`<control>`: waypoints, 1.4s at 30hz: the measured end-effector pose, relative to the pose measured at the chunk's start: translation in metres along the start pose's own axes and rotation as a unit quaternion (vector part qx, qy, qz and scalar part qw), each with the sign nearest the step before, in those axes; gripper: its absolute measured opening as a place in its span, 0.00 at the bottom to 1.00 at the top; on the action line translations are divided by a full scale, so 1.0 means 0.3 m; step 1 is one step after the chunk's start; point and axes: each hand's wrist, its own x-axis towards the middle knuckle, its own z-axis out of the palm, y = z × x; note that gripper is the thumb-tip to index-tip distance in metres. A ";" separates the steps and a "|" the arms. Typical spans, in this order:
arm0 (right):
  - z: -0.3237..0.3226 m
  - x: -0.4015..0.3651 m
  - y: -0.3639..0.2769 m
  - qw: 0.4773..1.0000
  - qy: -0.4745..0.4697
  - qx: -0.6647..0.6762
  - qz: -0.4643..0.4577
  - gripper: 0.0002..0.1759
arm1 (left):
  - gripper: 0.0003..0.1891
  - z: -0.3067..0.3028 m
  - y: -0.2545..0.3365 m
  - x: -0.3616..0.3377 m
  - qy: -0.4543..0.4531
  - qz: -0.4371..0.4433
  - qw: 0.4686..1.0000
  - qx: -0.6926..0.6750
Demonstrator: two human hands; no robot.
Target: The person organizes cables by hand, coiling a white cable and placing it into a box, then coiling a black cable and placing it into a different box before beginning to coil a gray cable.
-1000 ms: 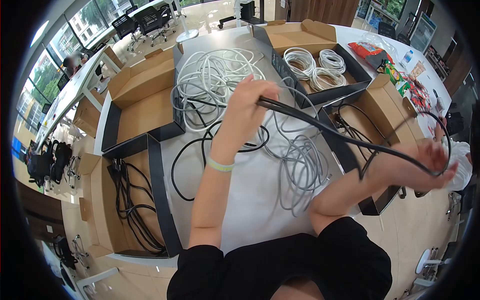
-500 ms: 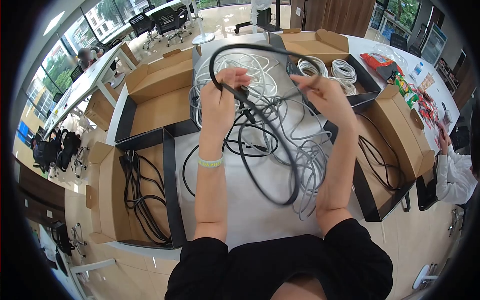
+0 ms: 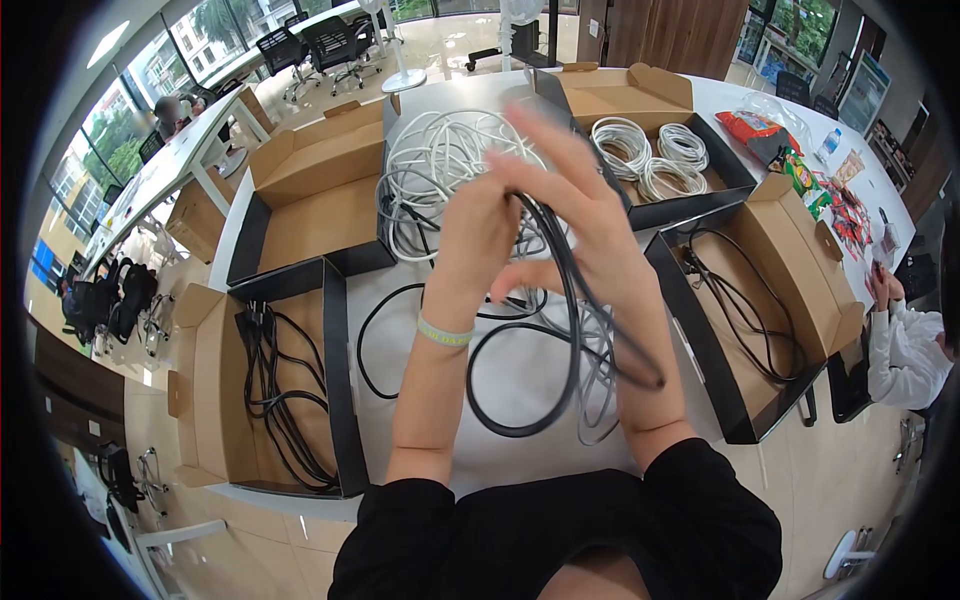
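Note:
Black cable [image 3: 574,345] hangs in loops from my closed left hand [image 3: 478,232], which pinches it near the fingertips. My right hand [image 3: 592,225] is beside it, fingers and thumb spread around the upper part of the loops, the fingertips smeared by motion. One loop swings low over the table toward me, another passes in front of my right forearm. Under and behind my hands lie a tangle of white cable [image 3: 440,150] and grey cable [image 3: 597,400], partly hidden. More black cable [image 3: 362,345] curves across the table left of my left wrist.
An open box with black power cords [image 3: 290,400] stands at left, and another box [image 3: 310,225] behind it. Coiled white cables [image 3: 670,175] fill a back-right box; a black cord [image 3: 745,310] lies in the right box. Snack bags [image 3: 755,135] and a seated person [image 3: 905,350] are farther right.
The raised black cable loop has come down and now hangs below my hands. My right hand has moved left, close to my left hand, with its fingers spread.

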 end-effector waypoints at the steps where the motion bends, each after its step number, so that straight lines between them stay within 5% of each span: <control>1: -0.005 -0.017 0.011 1.000 -0.002 0.000 0.001 0.35 | 0.10 0.025 -0.014 -0.017 0.000 -0.002 1.000 -0.002; 3: -0.031 -0.046 0.031 0.953 0.092 0.288 -0.008 0.19 | 0.06 0.056 0.037 -0.020 -0.024 0.073 0.995 0.067; 4: -0.054 -0.057 0.032 0.894 0.179 0.408 0.046 0.19 | 0.09 0.087 0.031 -0.018 -0.083 0.026 0.978 0.190; 7: -0.177 -0.051 -0.018 0.642 0.360 0.671 0.087 0.23 | 0.17 0.137 0.041 -0.013 -0.181 -0.021 0.972 0.150; 11: -0.318 -0.126 -0.008 0.608 0.356 0.708 0.058 0.21 | 0.21 0.192 -0.052 -0.034 -0.208 0.057 0.967 0.135; 14: -0.430 -0.175 -0.080 0.645 0.391 0.651 -0.089 0.18 | 0.18 0.137 -0.105 -0.024 -0.286 -0.078 0.945 0.138; 16: -0.527 -0.247 -0.125 0.652 0.418 0.615 -0.149 0.14 | 0.16 0.118 -0.219 -0.040 -0.263 -0.258 0.930 0.009; 19: -0.567 -0.272 -0.141 0.650 0.439 0.592 -0.182 0.11 | 0.15 0.037 -0.188 0.001 -0.279 -0.296 0.913 0.027; 27: -0.537 -0.248 -0.128 0.595 0.450 0.635 -0.200 0.12 | 0.22 -0.078 -0.194 -0.029 -0.235 -0.233 0.940 0.080; 29: -0.535 -0.245 -0.126 0.579 0.455 0.646 -0.202 0.12 | 0.23 -0.106 -0.078 -0.022 -0.178 -0.127 0.924 0.314; 31: -0.524 -0.230 -0.135 0.575 0.433 0.665 -0.201 0.12 | 0.24 -0.073 0.057 -0.007 -0.246 -0.167 0.898 0.325; 33: -0.507 -0.218 -0.151 0.577 0.427 0.663 -0.213 0.13 | 0.25 -0.010 0.146 -0.004 -0.444 -0.253 0.849 0.133; 34: -0.505 -0.212 -0.167 0.561 0.410 0.687 -0.213 0.14 | 0.25 0.028 0.141 -0.011 -0.445 -0.255 0.848 0.131; 36: -0.508 -0.213 -0.199 0.493 0.382 0.745 -0.236 0.15 | 0.27 0.109 0.076 -0.017 -0.350 -0.377 0.831 -0.212; 37: -0.502 -0.218 -0.218 0.473 0.353 0.763 -0.265 0.16 | 0.27 0.143 0.039 -0.017 -0.349 -0.376 0.831 -0.214; 38: -0.495 -0.209 -0.242 0.461 0.341 0.763 -0.297 0.16 | 0.26 0.176 -0.002 -0.016 -0.215 -0.392 0.790 -0.420; 40: -0.497 -0.212 -0.280 0.442 0.321 0.753 -0.365 0.16 | 0.19 0.190 -0.056 -0.002 0.067 -0.416 0.582 -0.696; 41: -0.514 -0.233 -0.286 0.444 0.320 0.753 -0.366 0.16 | 0.19 0.169 -0.066 0.004 0.066 -0.415 0.582 -0.697; 42: -0.541 -0.261 -0.289 0.460 0.335 0.732 -0.375 0.16 | 0.18 0.141 -0.076 0.008 0.103 -0.403 0.475 -0.775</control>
